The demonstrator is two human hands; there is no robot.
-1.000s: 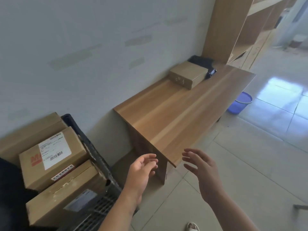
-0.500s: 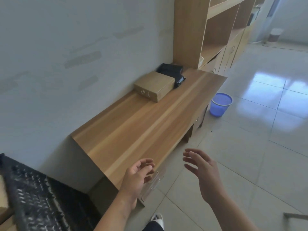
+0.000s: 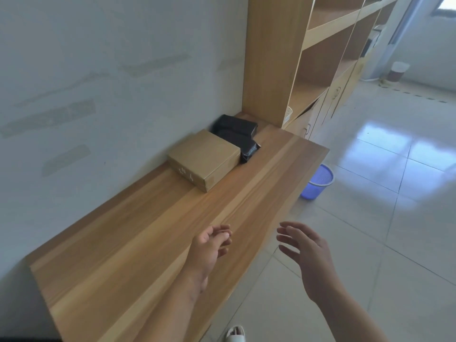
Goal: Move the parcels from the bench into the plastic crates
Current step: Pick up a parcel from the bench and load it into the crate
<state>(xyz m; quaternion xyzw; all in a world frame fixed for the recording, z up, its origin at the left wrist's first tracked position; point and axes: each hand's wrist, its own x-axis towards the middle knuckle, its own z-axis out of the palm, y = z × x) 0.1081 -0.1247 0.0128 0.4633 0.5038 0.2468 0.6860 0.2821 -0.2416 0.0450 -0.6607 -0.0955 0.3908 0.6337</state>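
A flat brown cardboard parcel lies on the wooden bench near the wall. Behind it, touching it, sit black plastic-wrapped parcels against the shelf unit. My left hand hovers above the bench's near part with loosely curled fingers and holds nothing. My right hand is raised past the bench's front edge, over the floor, with fingers spread and empty. Both hands are well short of the parcels. No crate is in view.
A tall wooden shelf unit with cupboard doors stands at the bench's far end. A blue plastic basket sits on the tiled floor beside the bench. My white shoe shows at the bottom edge.
The view has swung right, away from the black crate with boxes, and moved along the bench toward the parcels. Both hands stay raised and empty in front of me.
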